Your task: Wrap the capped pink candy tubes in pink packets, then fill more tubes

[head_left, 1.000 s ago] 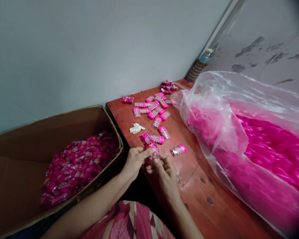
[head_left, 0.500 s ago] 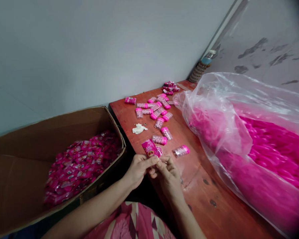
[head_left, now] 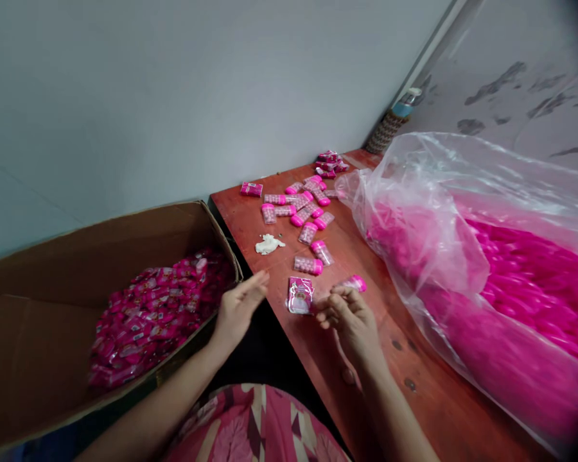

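Note:
My left hand (head_left: pixel 241 307) is over the gap between the cardboard box and the table, fingers stretched out and holding nothing. My right hand (head_left: pixel 349 319) hovers above the table with loosely bent fingers and nothing visible in them. Just left of its fingertips lies a shiny pink printed packet (head_left: pixel 300 295). Behind the right hand is a small clear container with a pink cap (head_left: pixel 356 282), partly hidden by the fingers. Farther back, several similar containers filled with pale beads (head_left: pixel 307 265) lie scattered. The cardboard box (head_left: pixel 26 321) holds a heap of pink wrapped packets (head_left: pixel 149 317).
On the right, a large clear plastic bag (head_left: pixel 414 192) full of bright pink pieces covers much of the red table (head_left: pixel 385 410). A white scrap (head_left: pixel 270 244), a lone packet (head_left: pixel 251 189) and a bottle (head_left: pixel 388 128) are farther back. A wall rises behind.
My hands have parted: the left moved left toward the box, the right moved right. The pink packet held between them has left my fingers.

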Tool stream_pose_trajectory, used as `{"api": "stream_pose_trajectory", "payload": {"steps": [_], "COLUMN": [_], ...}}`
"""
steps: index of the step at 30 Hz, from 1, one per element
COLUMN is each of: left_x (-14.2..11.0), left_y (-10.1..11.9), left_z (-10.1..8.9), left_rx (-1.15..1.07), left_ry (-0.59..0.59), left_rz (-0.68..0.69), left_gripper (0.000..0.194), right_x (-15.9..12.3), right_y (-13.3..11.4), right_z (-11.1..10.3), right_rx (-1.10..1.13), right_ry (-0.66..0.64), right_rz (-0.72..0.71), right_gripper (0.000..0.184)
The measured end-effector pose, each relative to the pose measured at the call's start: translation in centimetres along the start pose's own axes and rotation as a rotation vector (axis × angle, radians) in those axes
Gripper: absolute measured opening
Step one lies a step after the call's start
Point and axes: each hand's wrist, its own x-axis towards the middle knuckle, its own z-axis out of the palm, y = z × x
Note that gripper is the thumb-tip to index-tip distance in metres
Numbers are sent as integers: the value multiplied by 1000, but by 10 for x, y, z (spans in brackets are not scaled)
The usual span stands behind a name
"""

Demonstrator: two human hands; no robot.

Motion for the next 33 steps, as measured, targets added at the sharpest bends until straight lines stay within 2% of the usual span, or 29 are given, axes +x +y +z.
{"api": "stream_pose_trajectory", "payload": {"steps": [2,4,7,10,15,17,19,21,22,24,27,29,30,31,33], "left_x": [8,17,24,25,23,20,16,11,9,5,3,3,4,4,4], "left_y": [-12,-24,-36,-43,-48,-46,-40,-30,-24,-14,-7,-8,-9,-10,-12], "left_z": [11,24,37,40,40,41,43,45,45,44,43,43,43,44,46], "left_rx": [417,736,1002,1078,1018,954,851,697,598,365,51,-68,-101,-121,-134], "left_ry": [-120,-210,-274,-239,-173,-166,-184,-201,-190,-166,-266,-337,-330,-299,-221], "left_rz": [213,412,563,624,682,696,686,594,503,236,-191,-356,-398,-419,-442], "left_gripper": [42,40,33,24,19,20,22,28,33,41,33,29,27,25,23], "right_x": [-1,-5,-10,-11,1,7,12,14,15,14,11,10,11,12,16], "right_y": [-2,0,5,9,13,16,19,20,20,19,18,18,16,14,5], "right_z": [-15,-23,-27,-26,-17,-12,-7,-3,-2,1,3,2,1,-2,-9], "right_rx": [-48,-99,-172,-272,-513,-470,-327,-182,-133,-79,-88,-187,-287,-427,-801], "right_ry": [45,65,68,54,87,92,51,32,38,53,12,-30,-30,-1,157], "right_rz": [14,34,42,-4,-156,-172,-127,-77,-62,-49,-27,-31,-49,-79,-139], "right_gripper": [24,22,21,21,20,26,32,33,33,34,34,33,32,31,34]}}
